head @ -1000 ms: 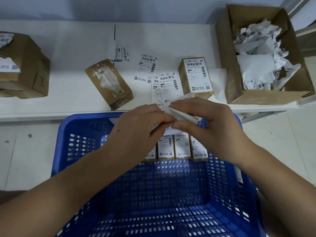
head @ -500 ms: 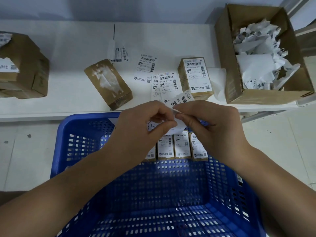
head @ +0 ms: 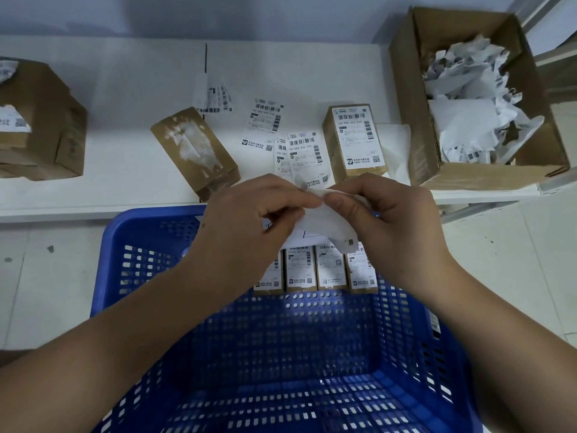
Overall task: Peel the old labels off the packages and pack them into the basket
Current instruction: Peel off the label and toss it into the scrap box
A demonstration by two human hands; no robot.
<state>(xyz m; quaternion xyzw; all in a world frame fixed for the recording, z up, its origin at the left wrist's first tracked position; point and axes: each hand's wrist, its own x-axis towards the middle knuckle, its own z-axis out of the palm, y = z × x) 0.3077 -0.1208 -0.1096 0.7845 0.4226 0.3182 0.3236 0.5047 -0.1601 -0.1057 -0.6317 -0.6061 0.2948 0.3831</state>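
Both hands pinch one white paper label sheet [head: 321, 221] above the blue perforated plastic basket [head: 150, 245]
My left hand [head: 249, 226] and right hand [head: 396, 226] pinch it there, I judge, to separate its backing over the basket's packed brown boxes [head: 331, 270]

A blue perforated basket [head: 131, 260] holds 4 labelled brown packages [head: 300, 270] upright in a row at its far wall. A white label [head: 324, 221] hangs above them.

Past the hands there's a white shelf [head: 131, 89], open cardboard box [head: 415, 98] of crumpled paper scraps [head: 462, 98] up right, pale floor [head: 46, 276] left.
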